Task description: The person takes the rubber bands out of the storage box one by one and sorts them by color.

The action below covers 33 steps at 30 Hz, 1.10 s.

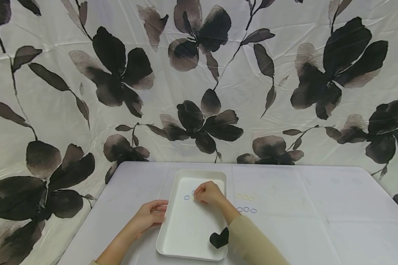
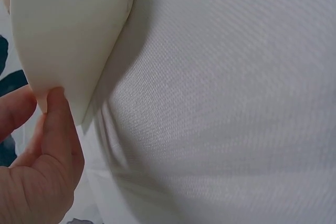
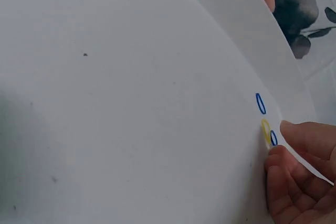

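A white tray (image 1: 172,206) is lying on a table covered in pale cloth (image 1: 318,221), its long axis running from the person's near edge away toward the flowered backdrop (image 1: 199,73), the short sides facing near and far; the left hand (image 1: 150,216) is resting against the tray's left rim, and in the left wrist view its fingers (image 2: 55,129) are lying fairly straight with a fingertip pressing the rim's edge rather than wrapping it. The right hand (image 1: 209,193) is reaching over the far half of the tray, fingers curling inward; in the right wrist view its fingertips (image 3: 302,135) are pinching or pressing at a small yellow ring (image 3: 265,129) on the tray floor, though whether the ring is truly gripped is hard to tell; a blue ring (image 3: 261,103) is lying just beside it, and a second blue ring (image 3: 273,138) is lying partly under the fingers. On the cloth to the right of the tray, a row of three yellow rings (image 1: 245,197) is lying above a row of three blue rings (image 1: 246,209), both rows running left to right; a dark heart-shaped piece (image 1: 219,238) is sitting in the tray's near right corner beside the beige sleeve (image 1: 252,243).
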Available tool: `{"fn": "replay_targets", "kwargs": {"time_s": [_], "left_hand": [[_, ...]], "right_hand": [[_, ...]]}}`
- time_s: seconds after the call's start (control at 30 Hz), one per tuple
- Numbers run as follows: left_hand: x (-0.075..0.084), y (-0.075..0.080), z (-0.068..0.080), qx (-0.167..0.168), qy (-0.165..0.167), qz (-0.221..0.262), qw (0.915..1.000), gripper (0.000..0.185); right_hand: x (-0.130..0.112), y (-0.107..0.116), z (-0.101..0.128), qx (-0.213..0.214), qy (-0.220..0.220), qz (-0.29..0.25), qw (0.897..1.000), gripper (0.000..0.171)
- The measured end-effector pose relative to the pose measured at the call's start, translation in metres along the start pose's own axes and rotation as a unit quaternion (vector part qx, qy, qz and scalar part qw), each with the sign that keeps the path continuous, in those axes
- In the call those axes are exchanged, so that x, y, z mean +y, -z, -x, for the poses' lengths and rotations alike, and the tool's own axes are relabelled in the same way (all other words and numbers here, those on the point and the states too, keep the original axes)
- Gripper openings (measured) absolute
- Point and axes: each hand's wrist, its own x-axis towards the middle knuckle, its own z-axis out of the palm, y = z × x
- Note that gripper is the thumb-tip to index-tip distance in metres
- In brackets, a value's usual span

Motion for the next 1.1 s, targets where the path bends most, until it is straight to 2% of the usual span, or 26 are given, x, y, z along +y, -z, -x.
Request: {"fn": "replay_targets", "kwargs": {"time_s": [0.2, 0.4, 0.57, 0.67, 0.8, 1.1], "left_hand": [[0.002, 0.002, 0.001, -0.003, -0.003, 0.000, 1.0000, 0.060], [0.004, 0.002, 0.001, -0.011, -0.008, 0.005, 0.9999, 0.059], [0.003, 0.003, 0.000, -0.013, -0.009, 0.007, 0.9999, 0.059], [0.003, 0.003, 0.000, -0.012, -0.008, 0.008, 0.9999, 0.059], [0.002, 0.003, -0.001, -0.011, -0.006, 0.009, 0.9999, 0.059], [0.002, 0.002, -0.004, -0.008, -0.003, 0.005, 1.0000, 0.058]], "right_hand": [[0.005, -0.007, -0.002, 0.034, 0.004, 0.004, 0.999, 0.004], [0.006, -0.012, -0.004, 0.068, 0.012, 0.046, 0.997, 0.009], [0.006, -0.015, -0.005, 0.073, 0.036, 0.096, 0.992, 0.012], [0.005, -0.015, -0.004, 0.064, 0.042, 0.105, 0.991, 0.014], [0.006, -0.012, -0.003, 0.045, 0.045, 0.091, 0.994, 0.013], [0.005, -0.001, -0.001, 0.016, 0.024, 0.010, 1.000, 0.010]]}}
